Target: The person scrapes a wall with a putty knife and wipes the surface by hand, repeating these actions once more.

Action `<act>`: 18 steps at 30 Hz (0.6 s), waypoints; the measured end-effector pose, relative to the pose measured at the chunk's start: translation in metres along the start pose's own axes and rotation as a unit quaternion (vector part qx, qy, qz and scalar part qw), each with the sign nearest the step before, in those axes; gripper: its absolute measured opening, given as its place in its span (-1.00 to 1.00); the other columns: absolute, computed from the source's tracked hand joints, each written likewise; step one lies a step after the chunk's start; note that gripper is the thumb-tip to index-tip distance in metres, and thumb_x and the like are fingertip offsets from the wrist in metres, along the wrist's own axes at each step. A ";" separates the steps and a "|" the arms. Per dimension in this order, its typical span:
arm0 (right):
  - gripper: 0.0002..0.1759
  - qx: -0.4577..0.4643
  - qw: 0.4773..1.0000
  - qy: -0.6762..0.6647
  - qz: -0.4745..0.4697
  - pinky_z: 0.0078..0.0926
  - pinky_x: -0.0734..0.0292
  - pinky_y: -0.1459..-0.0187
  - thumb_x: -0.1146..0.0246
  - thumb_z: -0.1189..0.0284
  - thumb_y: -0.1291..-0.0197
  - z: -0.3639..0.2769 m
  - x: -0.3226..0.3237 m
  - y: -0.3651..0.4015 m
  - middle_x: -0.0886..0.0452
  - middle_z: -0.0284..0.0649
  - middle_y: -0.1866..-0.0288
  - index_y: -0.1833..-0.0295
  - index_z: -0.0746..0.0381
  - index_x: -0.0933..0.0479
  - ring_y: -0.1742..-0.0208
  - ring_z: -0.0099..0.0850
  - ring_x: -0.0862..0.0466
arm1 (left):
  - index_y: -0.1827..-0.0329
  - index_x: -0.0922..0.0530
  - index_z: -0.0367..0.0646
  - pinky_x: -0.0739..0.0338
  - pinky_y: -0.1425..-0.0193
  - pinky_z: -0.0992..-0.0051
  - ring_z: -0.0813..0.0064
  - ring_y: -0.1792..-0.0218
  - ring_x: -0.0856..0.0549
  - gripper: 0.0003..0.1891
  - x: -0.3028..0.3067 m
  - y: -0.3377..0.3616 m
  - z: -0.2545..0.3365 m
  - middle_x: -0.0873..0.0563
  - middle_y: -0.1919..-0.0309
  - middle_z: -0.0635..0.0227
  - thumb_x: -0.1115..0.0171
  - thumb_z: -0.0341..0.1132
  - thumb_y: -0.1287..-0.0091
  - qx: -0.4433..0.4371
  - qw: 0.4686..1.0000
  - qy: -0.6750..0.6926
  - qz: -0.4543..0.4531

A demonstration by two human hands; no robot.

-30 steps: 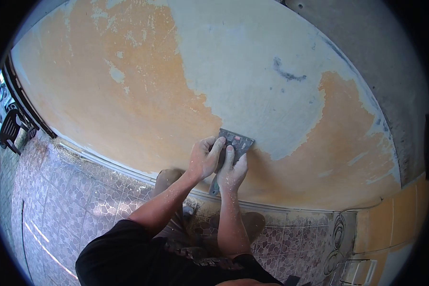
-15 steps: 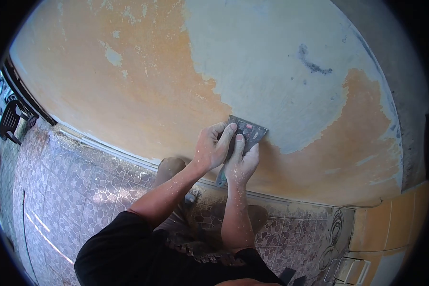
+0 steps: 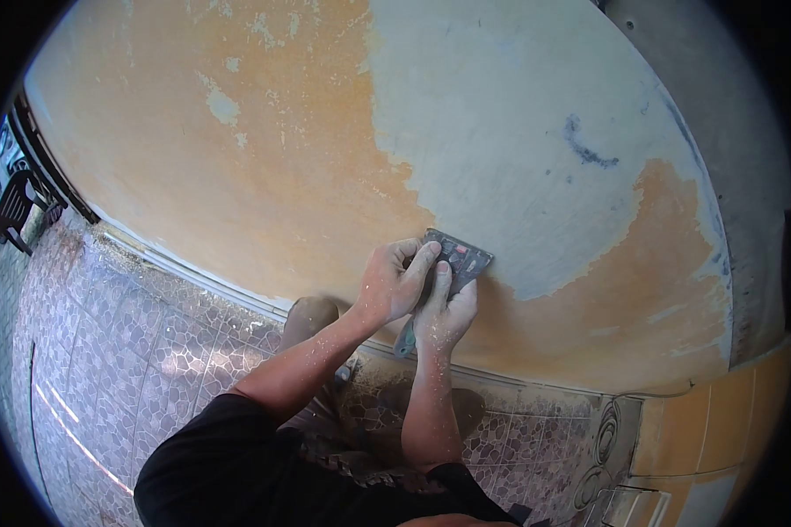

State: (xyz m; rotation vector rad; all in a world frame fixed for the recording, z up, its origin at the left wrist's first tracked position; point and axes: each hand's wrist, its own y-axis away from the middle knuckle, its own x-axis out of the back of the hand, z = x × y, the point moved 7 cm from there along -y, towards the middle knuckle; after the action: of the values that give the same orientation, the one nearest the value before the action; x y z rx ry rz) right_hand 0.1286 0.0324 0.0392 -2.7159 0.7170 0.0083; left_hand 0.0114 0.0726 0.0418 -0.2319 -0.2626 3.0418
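Gripping: one scraper (image 3: 462,253), my left hand (image 3: 394,283) and right hand (image 3: 445,318) both curled tight on it, blade (image 3: 475,255) at one o'clock against the wall (image 3: 510,167). Hazard, I judged: uneven thumb pressure could have dug a corner in.

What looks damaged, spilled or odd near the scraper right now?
The wall looks patchy: beyond the scraper, a ragged-edged pale area interrupts the orange coating, with a dark smudge on it. Pale debris also lies along the wall's foot, as if spilled.
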 end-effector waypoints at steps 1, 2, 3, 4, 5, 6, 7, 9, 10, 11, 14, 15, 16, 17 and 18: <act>-0.69 0.001 1.000 0.000 0.003 -0.47 -0.64 0.06 -0.24 0.39 -0.52 -0.005 0.001 -0.002 -0.75 -0.18 0.05 -0.17 0.41 -0.55 0.09 -0.51 -0.72 | 0.28 -0.68 -0.35 -0.41 0.41 0.57 0.81 0.41 -0.46 -0.65 -0.003 0.000 -0.002 -0.62 0.56 0.56 -0.18 -0.23 -0.60 0.042 0.998 0.036 -0.017; -0.69 -0.010 1.000 0.012 -0.006 -0.47 -0.64 0.05 -0.23 0.39 -0.53 -0.005 0.001 -0.001 -0.75 -0.18 0.04 -0.18 0.41 -0.55 0.08 -0.51 -0.72 | 0.28 -0.68 -0.35 -0.41 0.41 0.57 0.81 0.41 -0.46 -0.65 -0.004 0.000 -0.004 -0.62 0.56 0.56 -0.18 -0.23 -0.60 0.047 0.998 0.036 -0.020; -0.69 -0.022 0.999 0.025 -0.016 -0.46 -0.64 0.04 -0.23 0.39 -0.53 -0.004 0.002 0.001 -0.75 -0.18 0.04 -0.18 0.42 -0.54 0.07 -0.51 -0.71 | 0.27 -0.69 -0.35 -0.41 0.40 0.57 0.81 0.41 -0.47 -0.65 -0.003 0.001 -0.003 -0.63 0.55 0.55 -0.18 -0.24 -0.60 0.028 0.999 0.030 -0.005; -0.70 0.018 1.000 0.020 -0.007 -0.46 -0.64 0.03 -0.22 0.41 -0.53 -0.001 0.002 0.002 -0.75 -0.18 0.04 -0.17 0.43 -0.54 0.06 -0.51 -0.71 | 0.26 -0.70 -0.35 -0.42 0.40 0.57 0.80 0.41 -0.47 -0.66 -0.002 0.002 -0.001 -0.63 0.55 0.55 -0.18 -0.24 -0.60 0.007 1.000 0.025 0.012; -0.70 0.020 1.000 0.022 -0.010 -0.46 -0.64 0.03 -0.22 0.41 -0.53 0.002 -0.002 0.006 -0.75 -0.18 0.04 -0.17 0.43 -0.54 0.06 -0.51 -0.71 | 0.26 -0.70 -0.35 -0.42 0.40 0.57 0.80 0.41 -0.47 -0.66 0.000 0.004 -0.003 -0.63 0.55 0.55 -0.18 -0.24 -0.60 0.006 1.000 0.027 0.014; -0.71 0.040 0.999 0.022 0.014 -0.46 -0.64 0.01 -0.22 0.41 -0.53 0.001 -0.003 0.009 -0.75 -0.17 0.03 -0.16 0.43 -0.55 0.05 -0.51 -0.71 | 0.27 -0.69 -0.35 -0.42 0.40 0.57 0.80 0.41 -0.47 -0.66 0.001 0.006 -0.006 -0.64 0.54 0.55 -0.18 -0.25 -0.60 0.014 1.000 -0.001 0.006; -0.71 0.063 0.997 0.019 0.038 -0.47 -0.64 0.00 -0.22 0.42 -0.53 -0.001 -0.003 0.009 -0.75 -0.17 0.03 -0.16 0.43 -0.55 0.04 -0.50 -0.71 | 0.27 -0.69 -0.36 -0.42 0.40 0.58 0.81 0.41 -0.47 -0.66 0.003 0.004 -0.008 -0.64 0.53 0.55 -0.18 -0.25 -0.60 0.020 0.999 -0.030 -0.001; -0.73 0.071 0.997 0.013 0.041 -0.46 -0.65 -0.01 -0.23 0.43 -0.53 -0.001 -0.005 0.003 -0.76 -0.16 0.03 -0.13 0.44 -0.55 0.04 -0.49 -0.72 | 0.27 -0.70 -0.35 -0.44 0.39 0.53 0.78 0.43 -0.48 -0.67 0.002 -0.004 -0.003 -0.65 0.56 0.43 -0.20 -0.23 -0.57 -0.010 1.000 0.002 0.016; -0.73 0.063 0.997 0.011 0.032 -0.45 -0.65 0.00 -0.23 0.42 -0.53 -0.007 -0.008 -0.001 -0.76 -0.16 0.04 -0.12 0.44 -0.55 0.05 -0.48 -0.73 | 0.26 -0.70 -0.34 -0.47 0.39 0.47 0.75 0.45 -0.49 -0.67 0.000 -0.005 0.000 -0.66 0.60 0.30 -0.22 -0.21 -0.54 -0.029 0.999 0.036 0.029; -0.73 0.051 0.998 0.011 0.026 -0.45 -0.65 0.01 -0.23 0.42 -0.53 -0.014 -0.008 -0.003 -0.76 -0.16 0.04 -0.11 0.44 -0.55 0.06 -0.48 -0.73 | 0.26 -0.70 -0.34 -0.47 0.39 0.47 0.75 0.45 -0.49 -0.67 -0.001 -0.007 0.001 -0.66 0.60 0.30 -0.22 -0.21 -0.54 -0.023 0.999 0.034 0.026; -0.73 0.039 0.999 0.029 0.010 -0.45 -0.66 0.03 -0.23 0.41 -0.52 -0.016 -0.006 0.000 -0.77 -0.15 0.05 -0.10 0.43 -0.56 0.07 -0.48 -0.74 | 0.33 -0.68 -0.32 -0.44 0.41 0.44 0.72 0.49 -0.47 -0.65 0.001 -0.004 0.011 -0.62 0.63 0.28 -0.23 -0.19 -0.52 -0.001 1.000 0.018 0.025; -0.73 0.045 0.999 0.019 0.009 -0.45 -0.66 0.03 -0.23 0.41 -0.52 -0.010 -0.005 0.001 -0.77 -0.15 0.04 -0.11 0.42 -0.56 0.06 -0.48 -0.74 | 0.33 -0.68 -0.32 -0.44 0.41 0.44 0.72 0.49 -0.47 -0.65 0.003 0.000 0.007 -0.62 0.63 0.28 -0.23 -0.19 -0.52 -0.008 0.999 0.020 0.029; -0.72 0.056 0.998 0.007 0.014 -0.45 -0.66 0.03 -0.23 0.41 -0.52 -0.004 -0.006 0.003 -0.77 -0.14 0.03 -0.13 0.43 -0.56 0.06 -0.49 -0.74 | 0.35 -0.67 -0.33 -0.44 0.41 0.44 0.72 0.49 -0.46 -0.65 0.005 0.004 -0.002 -0.61 0.64 0.28 -0.23 -0.19 -0.52 0.006 0.999 -0.003 0.033; -0.72 0.062 0.998 0.004 0.012 -0.45 -0.66 0.03 -0.23 0.41 -0.52 0.000 -0.004 0.003 -0.77 -0.14 0.03 -0.13 0.43 -0.56 0.06 -0.49 -0.74 | 0.36 -0.66 -0.33 -0.43 0.41 0.43 0.72 0.50 -0.46 -0.64 0.005 0.005 -0.010 -0.60 0.65 0.28 -0.23 -0.19 -0.52 0.019 0.999 -0.027 0.034; -0.72 0.052 0.998 0.014 0.016 -0.46 -0.65 0.03 -0.23 0.42 -0.52 -0.003 -0.005 0.003 -0.77 -0.14 0.02 -0.13 0.43 -0.56 0.05 -0.49 -0.74 | 0.36 -0.67 -0.34 -0.44 0.41 0.42 0.71 0.51 -0.46 -0.63 0.005 0.003 -0.011 -0.62 0.64 0.24 -0.24 -0.19 -0.51 0.023 0.999 -0.022 0.035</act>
State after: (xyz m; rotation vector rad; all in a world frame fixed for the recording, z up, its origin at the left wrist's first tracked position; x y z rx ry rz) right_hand 0.1226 0.0310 0.0413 -2.6101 0.7476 -0.0593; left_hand 0.0083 0.0719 0.0303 -0.1749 -0.1919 3.1207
